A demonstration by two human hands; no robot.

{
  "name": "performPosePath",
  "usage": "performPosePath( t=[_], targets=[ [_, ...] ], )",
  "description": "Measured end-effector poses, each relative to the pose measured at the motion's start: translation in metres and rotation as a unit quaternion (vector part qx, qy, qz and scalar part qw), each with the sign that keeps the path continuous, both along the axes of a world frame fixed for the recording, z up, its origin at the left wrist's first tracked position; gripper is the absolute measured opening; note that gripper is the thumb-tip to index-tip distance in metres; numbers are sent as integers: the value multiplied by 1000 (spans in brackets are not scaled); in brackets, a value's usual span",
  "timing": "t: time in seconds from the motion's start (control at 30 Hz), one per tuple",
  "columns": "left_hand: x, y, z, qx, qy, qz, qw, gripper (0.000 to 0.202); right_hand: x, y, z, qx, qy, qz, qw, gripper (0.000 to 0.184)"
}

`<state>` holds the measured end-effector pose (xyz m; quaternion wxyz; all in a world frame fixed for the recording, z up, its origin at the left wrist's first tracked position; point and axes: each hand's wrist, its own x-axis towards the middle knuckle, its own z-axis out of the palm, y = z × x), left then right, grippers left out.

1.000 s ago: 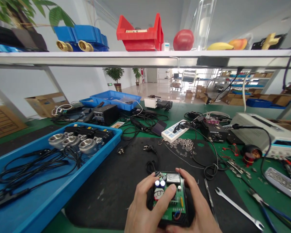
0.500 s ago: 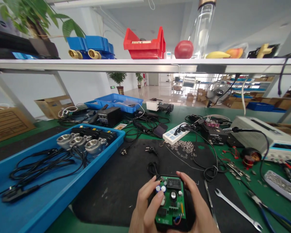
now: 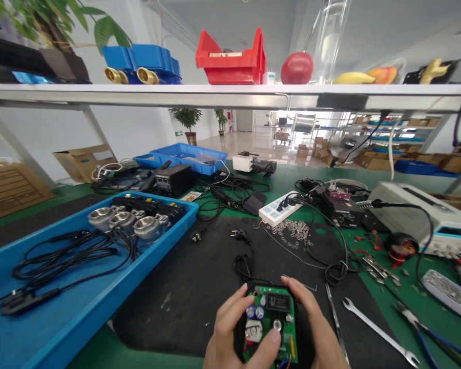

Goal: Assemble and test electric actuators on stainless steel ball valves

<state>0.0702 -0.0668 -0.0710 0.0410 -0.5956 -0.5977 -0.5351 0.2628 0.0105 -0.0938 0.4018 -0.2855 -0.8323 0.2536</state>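
Observation:
A green circuit board (image 3: 288, 335) sits in a black housing (image 3: 305, 328) low in the head view, over the black mat. My left hand (image 3: 230, 328) grips the housing from the left, its thumb lying across the board beside a round silver part. Around the right side wraps my right hand (image 3: 318, 328), fingers along the housing's far edge. The board carries two blue-ringed capacitors, a black relay and a white part at the left. A black cord with a plug (image 3: 240, 234) lies just behind the housing.
To the left is a blue tray (image 3: 169, 248) with metal valve bodies and cords. A wrench (image 3: 380, 330), tweezers (image 3: 336, 323) and pliers (image 3: 418, 328) lie to the right. Scattered nuts (image 3: 292, 233) lie by a power strip (image 3: 278, 209). A shelf (image 3: 230, 95) spans overhead.
My left thumb has moved right, from the capacitors and white part to the round silver part. The white part is uncovered. The camera view has shifted slightly.

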Motion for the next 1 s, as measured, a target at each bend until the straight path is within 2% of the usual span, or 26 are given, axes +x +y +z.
performPosePath(
  t=[0.17, 0.23, 0.33, 0.47, 0.6, 0.8, 1.0],
  targets=[
    [4, 3, 0, 0, -3, 20, 1000, 44, 0, 2, -3, -8, 2, 1, 1000, 105],
    [-1, 4, 1, 6, 31, 12, 999, 47, -1, 2, -1, -14, 3, 0, 1000, 100],
    [-10, 5, 5, 47, 119, -33, 991, 44, -2, 1, 3, -28, -3, -8, 1000, 94],
    [-16, 6, 14, 69, 188, -70, 977, 32, -4, -4, 14, -18, -7, -19, 1000, 102],
    [-16, 5, 13, 77, 185, -68, 977, 40, -4, -6, 18, -9, -11, -30, 999, 111],
    [-17, 1, 0, 93, 132, -59, 985, 69, 1, 2, -2, 32, 22, 10, 999, 96],
    [-17, 2, -5, 76, 109, -44, 990, 65, 0, 6, -18, 16, 57, 14, 998, 98]
  ],
)
